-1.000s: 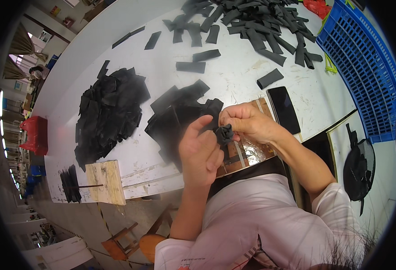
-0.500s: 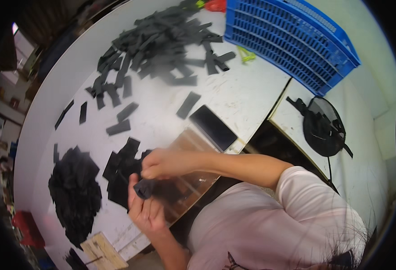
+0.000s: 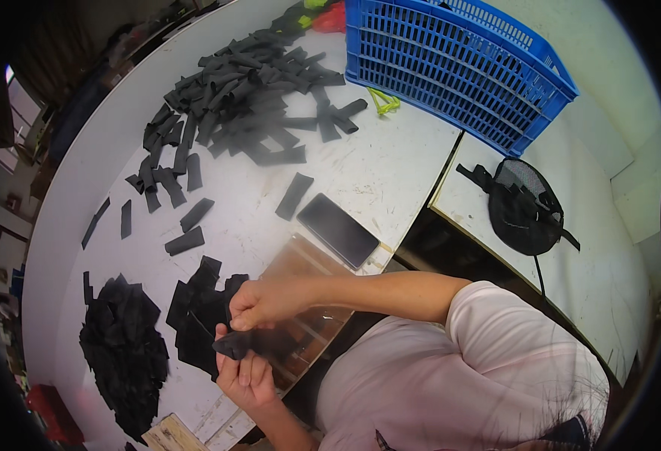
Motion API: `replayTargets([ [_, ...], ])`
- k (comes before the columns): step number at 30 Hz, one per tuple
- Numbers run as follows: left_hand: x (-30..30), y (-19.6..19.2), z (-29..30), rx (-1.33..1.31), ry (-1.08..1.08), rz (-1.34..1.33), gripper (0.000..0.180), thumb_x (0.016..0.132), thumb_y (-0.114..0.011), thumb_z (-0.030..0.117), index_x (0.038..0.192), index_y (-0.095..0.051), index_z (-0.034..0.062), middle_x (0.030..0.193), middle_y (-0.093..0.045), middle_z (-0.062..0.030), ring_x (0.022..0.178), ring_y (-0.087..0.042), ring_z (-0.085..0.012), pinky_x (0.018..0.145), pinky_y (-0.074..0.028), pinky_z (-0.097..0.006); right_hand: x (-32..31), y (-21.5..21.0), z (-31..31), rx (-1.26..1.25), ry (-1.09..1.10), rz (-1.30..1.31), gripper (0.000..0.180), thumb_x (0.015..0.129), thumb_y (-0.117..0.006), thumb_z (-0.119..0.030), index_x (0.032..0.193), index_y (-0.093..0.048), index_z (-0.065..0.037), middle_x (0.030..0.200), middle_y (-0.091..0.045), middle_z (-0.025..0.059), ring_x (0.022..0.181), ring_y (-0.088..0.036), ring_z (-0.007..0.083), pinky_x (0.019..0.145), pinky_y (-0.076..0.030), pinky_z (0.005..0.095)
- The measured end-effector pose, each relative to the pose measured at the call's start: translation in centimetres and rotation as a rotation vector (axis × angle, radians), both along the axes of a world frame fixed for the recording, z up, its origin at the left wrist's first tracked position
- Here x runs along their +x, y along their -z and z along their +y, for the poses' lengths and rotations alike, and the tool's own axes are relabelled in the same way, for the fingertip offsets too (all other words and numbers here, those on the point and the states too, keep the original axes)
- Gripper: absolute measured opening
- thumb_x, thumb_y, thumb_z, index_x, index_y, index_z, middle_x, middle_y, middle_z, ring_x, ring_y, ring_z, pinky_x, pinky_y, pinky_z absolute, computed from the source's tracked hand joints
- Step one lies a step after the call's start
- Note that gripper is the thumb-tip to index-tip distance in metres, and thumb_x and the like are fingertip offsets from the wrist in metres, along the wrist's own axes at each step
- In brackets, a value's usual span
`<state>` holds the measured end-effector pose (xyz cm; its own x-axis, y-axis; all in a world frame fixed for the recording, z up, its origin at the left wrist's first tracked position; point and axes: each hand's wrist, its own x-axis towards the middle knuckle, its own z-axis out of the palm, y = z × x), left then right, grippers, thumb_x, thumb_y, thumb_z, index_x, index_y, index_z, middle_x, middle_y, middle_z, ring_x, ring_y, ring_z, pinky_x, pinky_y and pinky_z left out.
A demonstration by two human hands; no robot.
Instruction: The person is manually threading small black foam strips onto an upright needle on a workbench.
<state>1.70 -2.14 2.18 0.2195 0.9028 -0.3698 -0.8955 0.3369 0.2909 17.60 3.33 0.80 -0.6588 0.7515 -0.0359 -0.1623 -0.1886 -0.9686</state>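
Note:
My left hand (image 3: 246, 377) is closed around a small black fabric piece (image 3: 232, 346), its index finger stretched up along it. My right hand (image 3: 259, 304) meets it from above, thumb and fingers pinched on the upper edge of the same piece. Just beyond both hands lies a loose pile of flat black fabric pieces (image 3: 193, 319). Further left a taller heap of similar black pieces (image 3: 124, 353) rests on the white table. Under my right forearm is a brown transparent-looking sheet (image 3: 289, 264) at the table's near edge.
A large pile of dark grey fabric tubes (image 3: 233, 98) covers the far table. A smartphone (image 3: 338, 231) lies beyond my right forearm. At the far right stands a blue plastic crate (image 3: 458, 75); a black mesh item (image 3: 526, 207) sits nearer, past a dark gap.
The view has shifted, moving the table's contents slightly left and down. The black piece between my hands has tilted flatter, with both hands keeping their hold.

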Motion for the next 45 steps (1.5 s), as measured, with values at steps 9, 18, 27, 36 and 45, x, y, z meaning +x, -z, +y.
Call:
replayTargets([
  [9,-0.8,2.5,-0.9,0.061,0.058,-0.243,0.023,0.08,-0.044,0.005,0.1,-0.044,-0.0063,0.063,-0.049,-0.0067,0.034,-0.031,-0.0022,0.027,-0.023,-0.015,-0.5,0.4,0.3,0.238,0.025,-0.053,0.027,0.08,-0.053,-0.023,0.063,-0.051,-0.003,0.054,-0.045,-0.0001,0.049,-0.041,0.0079,0.043,-0.034,0.022],
  [18,0.7,-1.7,0.8,0.953,-0.187,1.512,0.017,0.075,-0.05,0.0,0.089,-0.056,-0.0037,0.097,-0.055,-0.0138,0.089,-0.052,-0.0203,0.08,-0.04,-0.028,1.1,-0.7,-0.8,0.255,0.299,-0.193,0.021,0.08,-0.053,-0.023,0.073,-0.054,-0.003,0.059,-0.047,0.0021,0.056,-0.046,0.0101,0.049,-0.037,0.0237],
  [27,1.5,-0.9,-0.8,0.601,-0.409,0.882,0.005,0.079,-0.055,0.002,0.08,-0.053,-0.0033,0.089,-0.057,-0.0129,0.081,-0.052,-0.0161,0.077,-0.04,-0.027,0.7,-5.9,-2.0,1.213,0.157,-0.823,0.02,0.07,-0.06,-0.02,0.064,-0.052,-0.003,0.067,-0.054,0.0063,0.071,-0.055,0.0238,0.055,-0.043,0.0343],
  [36,2.0,-2.4,1.5,0.715,-0.067,0.765,0.01,0.074,-0.059,-0.001,0.082,-0.054,-0.0039,0.085,-0.057,-0.0109,0.079,-0.053,-0.0148,0.069,-0.045,-0.025,0.9,-3.4,-2.4,1.14,0.379,-0.795,0.017,0.068,-0.06,-0.02,0.064,-0.054,-0.004,0.065,-0.053,0.0054,0.065,-0.054,0.0223,0.054,-0.043,0.0331],
  [45,2.7,-2.4,1.5,0.82,-0.091,1.08,0.008,0.071,-0.062,-0.004,0.076,-0.055,-0.0035,0.077,-0.055,-0.0064,0.071,-0.05,-0.0106,0.064,-0.04,-0.022,1.0,-1.8,-2.0,1.031,0.336,-0.599,0.006,0.065,-0.057,-0.009,0.066,-0.052,-0.005,0.064,-0.052,0.0066,0.065,-0.051,0.0241,0.052,-0.042,0.0341],
])
